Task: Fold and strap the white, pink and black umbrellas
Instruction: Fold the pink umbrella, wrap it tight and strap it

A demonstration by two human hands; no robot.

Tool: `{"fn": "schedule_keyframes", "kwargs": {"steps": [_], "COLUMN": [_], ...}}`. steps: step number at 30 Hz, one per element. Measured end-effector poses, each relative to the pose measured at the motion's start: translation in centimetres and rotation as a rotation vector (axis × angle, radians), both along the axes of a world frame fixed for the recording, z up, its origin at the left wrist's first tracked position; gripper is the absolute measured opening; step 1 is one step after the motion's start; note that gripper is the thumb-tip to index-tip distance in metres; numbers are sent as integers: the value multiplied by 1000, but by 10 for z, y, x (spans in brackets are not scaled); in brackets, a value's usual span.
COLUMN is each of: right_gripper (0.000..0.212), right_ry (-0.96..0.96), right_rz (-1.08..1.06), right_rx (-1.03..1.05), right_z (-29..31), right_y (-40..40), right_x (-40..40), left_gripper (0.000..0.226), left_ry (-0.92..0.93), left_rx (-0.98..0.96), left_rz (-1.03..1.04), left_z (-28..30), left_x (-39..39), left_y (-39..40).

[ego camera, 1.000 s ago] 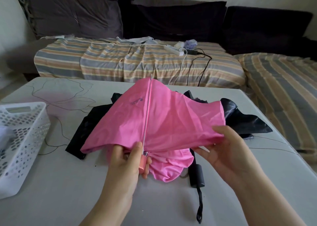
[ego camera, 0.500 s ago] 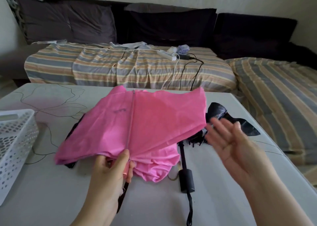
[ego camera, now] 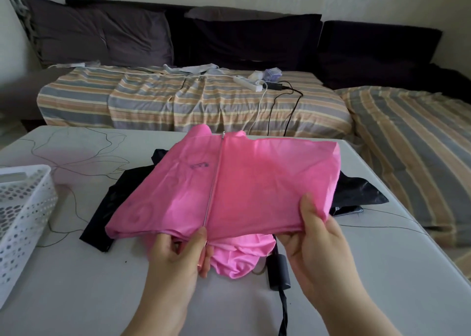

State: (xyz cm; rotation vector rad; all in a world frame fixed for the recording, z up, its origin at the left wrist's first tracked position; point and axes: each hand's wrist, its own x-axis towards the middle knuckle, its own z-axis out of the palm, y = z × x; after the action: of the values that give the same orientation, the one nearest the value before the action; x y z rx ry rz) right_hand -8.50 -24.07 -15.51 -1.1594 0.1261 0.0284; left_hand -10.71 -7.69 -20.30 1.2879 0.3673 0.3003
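Left hand (ego camera: 178,256) pinches pink umbrella (ego camera: 254,182) at its rib base — fingers curled. Right hand (ego camera: 316,236) grips canopy edge — thumb on top.

A single head-worn view looks forward and down, close over the table (ego camera: 76,297), toward the sofa (ego camera: 229,42) beyond.

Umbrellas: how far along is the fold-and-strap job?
Done: nothing looks strapped yet. In hand: the pink umbrella is held over the table; the left hand grips it at the rib's near end, and the right hand pinches a canopy panel flat. Left: rolling and strapping the pink one, then the black umbrella lying loose underneath. No white umbrella can be made out.
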Motion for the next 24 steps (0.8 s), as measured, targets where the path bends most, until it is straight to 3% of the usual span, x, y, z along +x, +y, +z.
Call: {"fn": "schedule_keyframes", "kwargs": {"steps": [3, 6, 10, 15, 24], "right_gripper": [38, 44, 26, 32, 32], "right_ry": [-6, 15, -63, -65, -12], "right_rz": [204, 120, -70, -201, -209], "right_rx": [-182, -291, -175, -144, -113], "right_z": [-9, -17, -5, 8, 14], "right_y": [15, 22, 9, -6, -7], "right_x": [-5, -2, 4, 2, -2], "left_gripper": [11, 18, 23, 18, 20], "left_ry": [13, 23, 28, 9, 24], "left_rx": [6, 11, 37, 81, 64], "left_rz": [-4, 37, 6, -8, 24], "left_z": [1, 1, -1, 2, 2], "left_x": [0, 0, -1, -4, -3], "left_y": [1, -1, 0, -1, 0]}}
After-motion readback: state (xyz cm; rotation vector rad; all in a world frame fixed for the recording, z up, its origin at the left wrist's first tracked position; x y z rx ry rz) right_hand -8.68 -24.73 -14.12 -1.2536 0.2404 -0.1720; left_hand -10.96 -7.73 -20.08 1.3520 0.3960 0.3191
